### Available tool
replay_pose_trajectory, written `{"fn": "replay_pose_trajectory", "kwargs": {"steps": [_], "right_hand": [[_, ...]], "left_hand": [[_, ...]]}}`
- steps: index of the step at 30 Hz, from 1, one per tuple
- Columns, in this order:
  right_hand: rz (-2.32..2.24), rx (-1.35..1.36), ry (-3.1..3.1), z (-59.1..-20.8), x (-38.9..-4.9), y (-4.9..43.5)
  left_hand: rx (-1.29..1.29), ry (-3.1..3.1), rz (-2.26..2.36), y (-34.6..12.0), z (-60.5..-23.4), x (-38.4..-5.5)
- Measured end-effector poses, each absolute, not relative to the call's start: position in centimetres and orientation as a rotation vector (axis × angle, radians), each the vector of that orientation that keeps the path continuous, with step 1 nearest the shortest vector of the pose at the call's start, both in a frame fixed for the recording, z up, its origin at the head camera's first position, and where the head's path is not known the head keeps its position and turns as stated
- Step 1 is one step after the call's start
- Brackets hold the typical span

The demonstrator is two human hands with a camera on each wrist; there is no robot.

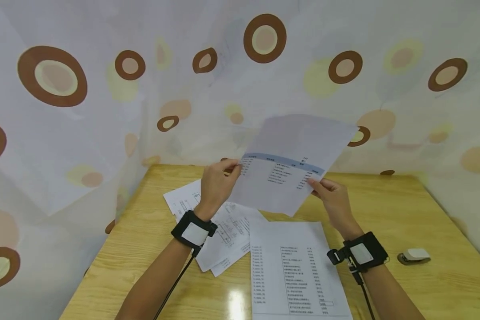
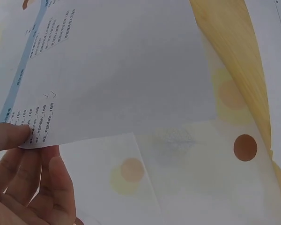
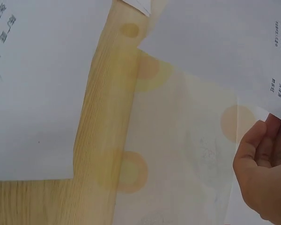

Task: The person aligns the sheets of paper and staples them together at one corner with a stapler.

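A sheet of paper (image 1: 288, 142) with a blue header band and printed columns is held up in the air over the far part of the table. My left hand (image 1: 219, 184) pinches its left edge; in the left wrist view the thumb (image 2: 9, 136) lies on the printed side with fingers behind. On the opposite edge, my right hand (image 1: 334, 200) pinches the sheet, thumb in front. Below it on the table lies another printed sheet (image 1: 300, 266) with a list in columns. Left of that, overlapping sheets with line drawings (image 1: 234, 226) lie partly hidden behind my left hand.
A small stapler (image 1: 414, 256) with a white top rests on the wooden table (image 1: 444, 213) to the right of my right wrist. Behind the table hangs a pale cloth (image 1: 224, 93) with brown rings. Black wrist straps with cables (image 1: 182, 273) run along both forearms.
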State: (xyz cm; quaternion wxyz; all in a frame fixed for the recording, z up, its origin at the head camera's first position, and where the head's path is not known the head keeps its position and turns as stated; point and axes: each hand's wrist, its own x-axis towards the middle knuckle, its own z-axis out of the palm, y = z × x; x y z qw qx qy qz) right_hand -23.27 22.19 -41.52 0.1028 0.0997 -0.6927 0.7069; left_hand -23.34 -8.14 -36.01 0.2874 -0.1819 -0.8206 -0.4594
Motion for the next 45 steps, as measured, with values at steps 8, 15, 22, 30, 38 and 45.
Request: {"fn": "replay_pose_trajectory", "kwargs": {"steps": [8, 15, 22, 30, 38, 45], "right_hand": [[2.078, 0.359, -1.988, -40.8, -22.4, 23.0], [2.067, 0.345, -1.995, -40.3, -21.6, 23.6], [1.995, 0.301, -2.083, -39.7, -20.9, 24.3], [1.762, 0.254, -2.385, -39.8, -19.6, 25.4], [1.712, 0.191, -2.625, -40.1, -18.6, 26.4], [1.663, 0.109, -2.801, -40.3, -18.4, 27.0]], "left_hand": [[-0.509, -2.229, -1.252, -8.0, -35.8, -22.7], [-0.554, -2.241, -1.266, -7.9, -36.0, -21.9], [-0.571, -2.288, -1.226, -7.6, -36.5, -21.3], [-0.585, -2.415, -1.231, -7.5, -37.2, -20.5], [-0.605, -2.59, -1.176, -7.5, -38.3, -20.0], [-0.618, -2.72, -1.128, -7.3, -38.8, -19.7]]}}
